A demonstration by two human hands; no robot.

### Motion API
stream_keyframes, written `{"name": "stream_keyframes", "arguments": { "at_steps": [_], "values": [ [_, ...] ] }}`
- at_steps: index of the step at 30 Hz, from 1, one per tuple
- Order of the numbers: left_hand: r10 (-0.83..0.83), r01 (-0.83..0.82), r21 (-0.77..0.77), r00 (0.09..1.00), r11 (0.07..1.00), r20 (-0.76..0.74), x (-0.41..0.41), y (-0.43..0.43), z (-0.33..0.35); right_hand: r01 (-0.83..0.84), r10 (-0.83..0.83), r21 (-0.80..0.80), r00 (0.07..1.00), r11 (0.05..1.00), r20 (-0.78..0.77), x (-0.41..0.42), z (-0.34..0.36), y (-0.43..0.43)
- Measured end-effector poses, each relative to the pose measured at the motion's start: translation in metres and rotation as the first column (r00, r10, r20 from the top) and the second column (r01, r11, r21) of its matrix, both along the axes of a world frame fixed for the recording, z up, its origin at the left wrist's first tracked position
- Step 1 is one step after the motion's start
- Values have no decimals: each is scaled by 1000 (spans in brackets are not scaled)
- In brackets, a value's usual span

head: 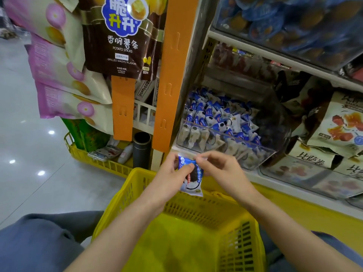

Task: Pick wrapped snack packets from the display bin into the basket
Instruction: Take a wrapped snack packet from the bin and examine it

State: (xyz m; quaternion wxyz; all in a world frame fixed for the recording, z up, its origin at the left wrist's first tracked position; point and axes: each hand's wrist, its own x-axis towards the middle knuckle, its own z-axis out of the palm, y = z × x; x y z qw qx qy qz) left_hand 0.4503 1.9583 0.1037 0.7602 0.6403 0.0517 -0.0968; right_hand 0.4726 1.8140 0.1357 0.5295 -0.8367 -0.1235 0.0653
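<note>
Progress looks early: the yellow slotted plastic basket shows no packet on the part of its floor that the arms leave visible, and the clear plastic display bin up to the right is heaped with blue-and-white packets, so most of the picking seems left. The left hand pinches, thumb on the front, 1 blue-and-white wrapped snack packet, which hangs over the basket's far rim, below the bin. The right hand pinches its top edge with curled fingertips.

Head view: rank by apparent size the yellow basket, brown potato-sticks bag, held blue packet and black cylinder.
1. yellow basket
2. brown potato-sticks bag
3. held blue packet and black cylinder look alike; unranked.
</note>
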Motion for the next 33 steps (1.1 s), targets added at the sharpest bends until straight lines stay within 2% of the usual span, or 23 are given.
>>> {"name": "stream_keyframes", "arguments": {
  "at_steps": [2,5,10,12,14,17,20,22,25,28,30,33],
  "values": [
    [-23,22,49,1000,999,19,-1,-1,-5,14,-4,107,996,994,-86,-2,-5,-2],
    [-52,40,149,996,988,72,-3,-6,-11,62,-30,185,985,981,-172,-2,-12,-6],
    [-17,1,183,996,983,84,-5,-10,-10,107,-79,177,984,979,-157,-8,-29,-9],
    [-1,-27,235,993,972,115,-4,-10,-10,70,-63,118,996,990,-61,-11,-35,-10],
    [-11,-22,277,993,961,115,-3,-11,-11,53,-41,-75,988,996,149,-13,-39,-11],
    [-41,8,310,994,951,102,-4,-12,-15,61,51,-263,916,963,399,-17,-38,-15],
    [-57,24,296,993,955,102,-5,-13,-16,23,205,-415,844,909,496,-19,-35,-20],
    [-37,15,251,996,968,83,-5,-14,-15,20,193,-394,848,919,494,-18,-33,-22],
    [-55,54,141,998,989,4,-5,-13,-11,126,-53,-158,914,979,402,-13,-33,-21],
    [-72,73,116,997,991,-17,-8,-13,-10,259,-275,165,958,952,84,-7,-32,-21],
    [-4,2,86,1000,996,19,-10,-14,-8,315,-294,306,949,898,-114,-6,-30,-22],
    [78,-87,96,993,992,90,-8,-12,-7,371,-260,372,912,851,-316,-6,-32,-24]
  ]
}}
